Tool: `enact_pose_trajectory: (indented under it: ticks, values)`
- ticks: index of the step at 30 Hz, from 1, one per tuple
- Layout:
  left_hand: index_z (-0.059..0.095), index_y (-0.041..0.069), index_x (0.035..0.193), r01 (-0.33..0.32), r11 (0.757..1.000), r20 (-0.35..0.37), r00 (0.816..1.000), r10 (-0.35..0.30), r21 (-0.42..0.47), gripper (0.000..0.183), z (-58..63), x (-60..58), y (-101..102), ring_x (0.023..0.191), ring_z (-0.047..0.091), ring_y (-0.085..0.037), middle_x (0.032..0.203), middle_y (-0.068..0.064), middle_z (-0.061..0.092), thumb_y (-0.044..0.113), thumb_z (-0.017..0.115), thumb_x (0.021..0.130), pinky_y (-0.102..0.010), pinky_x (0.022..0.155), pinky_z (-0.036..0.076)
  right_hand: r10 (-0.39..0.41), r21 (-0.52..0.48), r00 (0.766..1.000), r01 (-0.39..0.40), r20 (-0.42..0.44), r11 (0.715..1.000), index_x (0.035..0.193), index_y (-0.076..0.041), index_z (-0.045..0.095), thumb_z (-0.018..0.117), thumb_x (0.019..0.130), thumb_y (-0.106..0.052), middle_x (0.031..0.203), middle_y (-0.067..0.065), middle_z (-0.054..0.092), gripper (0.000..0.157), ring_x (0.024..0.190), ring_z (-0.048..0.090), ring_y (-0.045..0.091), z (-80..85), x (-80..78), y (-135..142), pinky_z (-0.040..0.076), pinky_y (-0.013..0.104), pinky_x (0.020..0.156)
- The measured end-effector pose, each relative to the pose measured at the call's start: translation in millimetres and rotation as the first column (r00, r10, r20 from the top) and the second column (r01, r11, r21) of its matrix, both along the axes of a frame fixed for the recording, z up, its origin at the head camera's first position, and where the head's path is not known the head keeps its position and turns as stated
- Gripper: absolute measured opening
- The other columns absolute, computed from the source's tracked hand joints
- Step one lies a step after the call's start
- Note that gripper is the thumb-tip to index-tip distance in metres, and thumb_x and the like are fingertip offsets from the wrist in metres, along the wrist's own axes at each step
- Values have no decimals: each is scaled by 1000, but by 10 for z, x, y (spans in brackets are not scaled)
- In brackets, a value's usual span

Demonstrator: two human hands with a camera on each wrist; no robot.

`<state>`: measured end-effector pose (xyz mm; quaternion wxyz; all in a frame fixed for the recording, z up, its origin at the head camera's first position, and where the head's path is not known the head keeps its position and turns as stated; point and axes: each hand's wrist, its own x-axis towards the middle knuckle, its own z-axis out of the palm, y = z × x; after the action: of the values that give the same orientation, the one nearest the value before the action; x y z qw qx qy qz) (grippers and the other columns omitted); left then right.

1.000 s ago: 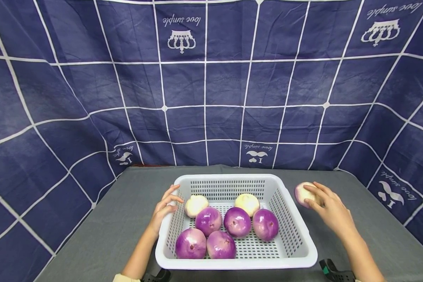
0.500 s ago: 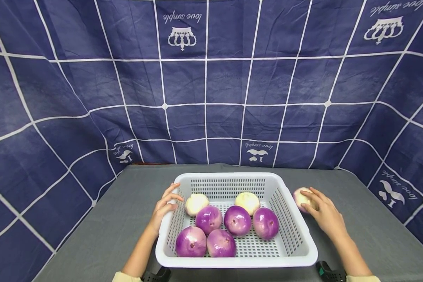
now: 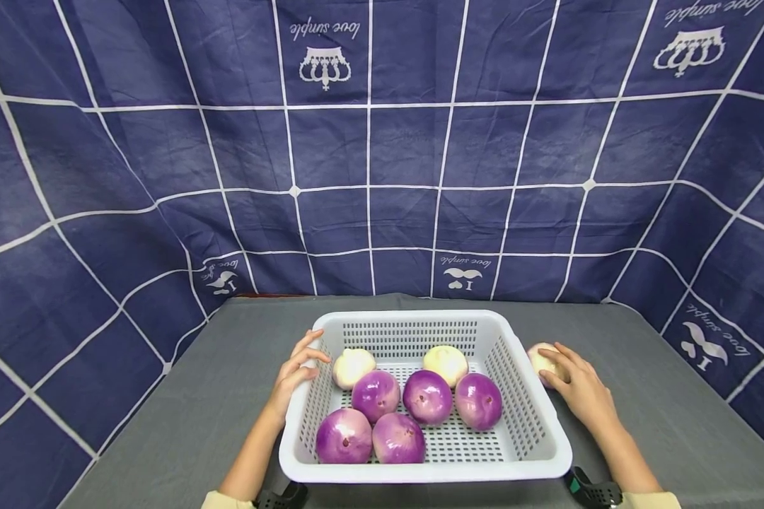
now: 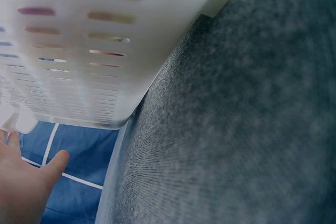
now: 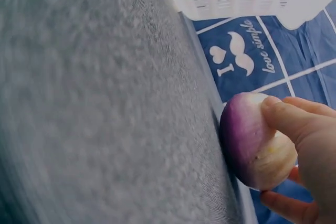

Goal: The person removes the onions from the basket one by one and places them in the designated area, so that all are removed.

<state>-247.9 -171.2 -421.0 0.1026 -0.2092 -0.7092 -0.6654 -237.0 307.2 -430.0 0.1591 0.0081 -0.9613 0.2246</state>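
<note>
Right of the grey-white plastic basket [image 3: 420, 472], my right hand [image 3: 586, 392] holds a purple-and-white onion [image 3: 537, 359] between thumb and fingers. In the right wrist view the held onion [image 5: 247, 140] is low against the grey cloth, purple side toward the cloth. My left hand [image 3: 296, 375] is at the basket's left rim, its fingers spread and reaching over the edge. The left wrist view has its thumb [image 4: 55, 166] straight and apart from the basket wall [image 4: 73, 72]. Inside the basket lie several purple onions [image 3: 427, 397] and two with pale sides up, one pale onion [image 3: 354, 369] at left.
A grey cloth [image 3: 184, 403] covers the table around the basket. Behind and at both sides hangs a blue curtain [image 3: 407, 148] with white grid lines. Each wrist wears a black strap, the right strap [image 3: 595, 491] beside the basket's front right corner.
My right hand has moved left and down with the onion, closer to the basket's right rim. The left hand and the onions in the basket have stayed in place.
</note>
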Motion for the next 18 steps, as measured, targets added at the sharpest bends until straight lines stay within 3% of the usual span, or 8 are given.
enact_pose_trajectory:
  ticks: [7, 18]
  values:
    - [52, -17, 91, 3, 1000, 7, 1000, -3, -2, 27, 5, 14, -4, 141, -4, -30, 144, -16, 28, -1, 40, 73, -60, 107, 0, 8, -33, 999, -6, 43, 999, 130, -18, 47, 50, 88, -44, 143, 16, 33, 49, 124, 33, 46, -31, -25, 6, 28, 73, 78]
    - [50, -20, 92, 7, 1000, 21, 1000, -7, 3, 29, 11, 19, 1, 140, -5, -30, 144, -16, 26, -1, 40, 73, -60, 107, 0, 60, -59, 998, -59, 25, 997, 135, -18, 39, 49, 89, -42, 145, 24, 25, 53, 121, 32, 55, -71, -49, 25, 30, 72, 79]
